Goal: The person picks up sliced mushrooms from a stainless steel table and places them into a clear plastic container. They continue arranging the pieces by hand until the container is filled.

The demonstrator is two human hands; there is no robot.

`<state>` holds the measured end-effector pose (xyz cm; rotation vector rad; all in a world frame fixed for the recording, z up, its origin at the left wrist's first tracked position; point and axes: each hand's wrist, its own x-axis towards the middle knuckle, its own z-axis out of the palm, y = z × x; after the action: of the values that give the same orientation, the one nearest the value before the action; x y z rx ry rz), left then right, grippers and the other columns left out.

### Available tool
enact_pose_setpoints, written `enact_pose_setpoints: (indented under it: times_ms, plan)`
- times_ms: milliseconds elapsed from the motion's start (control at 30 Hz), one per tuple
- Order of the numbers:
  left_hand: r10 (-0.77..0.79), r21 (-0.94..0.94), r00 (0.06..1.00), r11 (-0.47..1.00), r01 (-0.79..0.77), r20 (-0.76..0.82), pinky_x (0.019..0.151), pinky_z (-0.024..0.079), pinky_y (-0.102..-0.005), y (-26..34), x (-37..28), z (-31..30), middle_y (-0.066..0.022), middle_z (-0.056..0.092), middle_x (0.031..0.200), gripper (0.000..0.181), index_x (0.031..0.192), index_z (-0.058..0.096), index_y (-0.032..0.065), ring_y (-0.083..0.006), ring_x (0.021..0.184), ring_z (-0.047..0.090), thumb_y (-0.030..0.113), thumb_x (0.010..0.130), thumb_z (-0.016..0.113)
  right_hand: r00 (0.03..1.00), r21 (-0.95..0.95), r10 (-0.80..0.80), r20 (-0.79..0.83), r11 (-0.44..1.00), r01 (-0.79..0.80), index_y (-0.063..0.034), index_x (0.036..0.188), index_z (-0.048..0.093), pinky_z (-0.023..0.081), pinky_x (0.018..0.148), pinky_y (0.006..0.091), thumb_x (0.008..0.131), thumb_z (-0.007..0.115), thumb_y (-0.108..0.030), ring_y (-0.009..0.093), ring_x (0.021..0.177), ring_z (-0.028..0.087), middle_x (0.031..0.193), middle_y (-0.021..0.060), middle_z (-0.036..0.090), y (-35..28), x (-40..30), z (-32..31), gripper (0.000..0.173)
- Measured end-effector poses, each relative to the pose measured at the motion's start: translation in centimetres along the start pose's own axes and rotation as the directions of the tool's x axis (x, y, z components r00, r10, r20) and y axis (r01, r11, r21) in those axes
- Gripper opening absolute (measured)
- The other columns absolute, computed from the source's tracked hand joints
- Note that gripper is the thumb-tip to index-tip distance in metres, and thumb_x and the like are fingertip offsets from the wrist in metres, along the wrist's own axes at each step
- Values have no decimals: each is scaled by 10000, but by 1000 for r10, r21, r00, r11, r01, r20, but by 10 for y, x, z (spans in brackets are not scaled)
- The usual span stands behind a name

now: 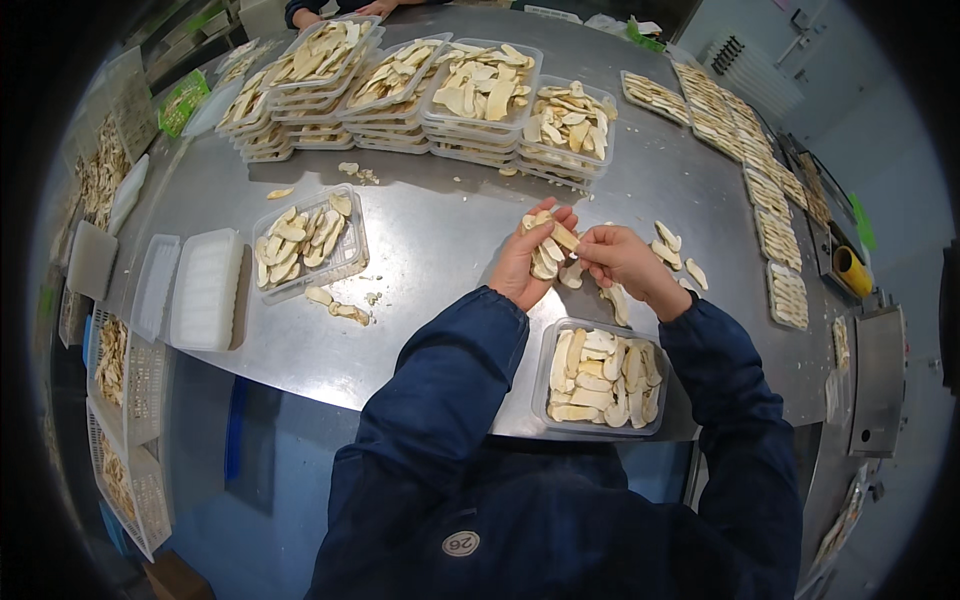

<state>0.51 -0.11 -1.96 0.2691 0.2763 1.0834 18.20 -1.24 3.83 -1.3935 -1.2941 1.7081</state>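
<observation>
My left hand [523,259] is cupped around several pale dried mushroom slices [546,259]. Between the fingertips of my right hand [619,259] is the end of one yellowish slice [562,237], whose other end rests at my left hand. Loose slices [666,246] lie on the steel table behind and beside my right hand. Close to my body, a clear plastic tray [541,375] holds slices laid in rows. To the left, another clear tray [362,240] is partly filled with slices, and a few more pieces [349,313] lie in front of it.
Stacked filled trays [480,124] stand across the back of the steel table [420,247]. An upturned white tray [206,289] is at the left edge, above perforated baskets [146,386]. Rows of filled trays [766,187] line the right side. Another person's hand [379,8] shows at the far edge.
</observation>
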Motion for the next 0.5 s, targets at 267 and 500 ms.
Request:
enact_pose_setpoints:
  times_ms: [267, 500]
  plan:
    - [18, -53, 999, 998, -20, -28, 1044, 445, -385, -2, 1, -3, -84, 543, 1286, 440, 1373, 454, 104, -216, 1224, 528, 59, 944, 543, 998, 63, -67, -21, 996, 68, -49, 821, 557, 369, 461, 204, 931, 557, -170, 52, 543, 497, 673, -3, 545, 7, 3, 16, 163]
    - [24, -200, 997, 979, -39, -75, 965, 477, -404, 6, 11, -19, -47, 596, 1163, 313, 1267, 529, 120, -168, 1014, 612, 170, 961, 567, 991, -261, -133, 31, 956, 137, -19, 824, 612, 413, 560, 226, 898, 536, -123, 86, 611, 526, 711, 3, 589, -4, 4, 1, 149]
